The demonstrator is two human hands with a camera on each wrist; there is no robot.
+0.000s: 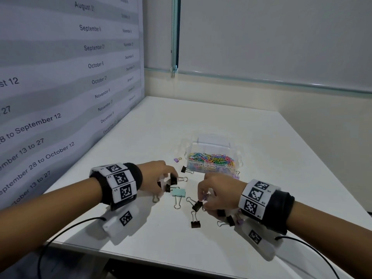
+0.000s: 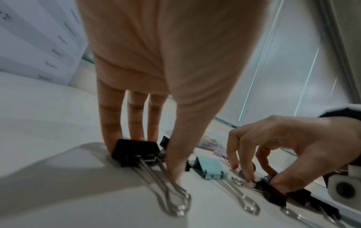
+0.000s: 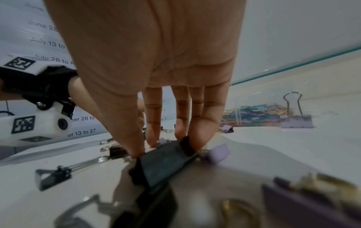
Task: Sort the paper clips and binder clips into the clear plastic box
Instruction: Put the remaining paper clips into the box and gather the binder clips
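Note:
A clear plastic box (image 1: pixel 237 158) near the table's middle holds several coloured paper clips (image 1: pixel 211 160). Binder clips lie scattered in front of it. My left hand (image 1: pixel 165 184) pinches a black binder clip (image 2: pixel 136 151) on the table, fingers behind its body and thumb (image 2: pixel 175 169) by its wire handles. My right hand (image 1: pixel 201 202) pinches another black binder clip (image 3: pixel 166 162) between thumb and fingertips, with a small purple clip (image 3: pixel 218 154) right beside it. Between the hands lies a light blue binder clip (image 1: pixel 179 192).
More clips lie loose: a black one (image 1: pixel 195 224) toward the front, a black one (image 1: pixel 184 169) and purple ones (image 1: pixel 177 159) (image 1: pixel 236 175) by the box, and several under my right wrist (image 1: pixel 229 220). A date chart (image 1: pixel 60 97) covers the left wall. The table edge (image 1: pixel 141 256) is close.

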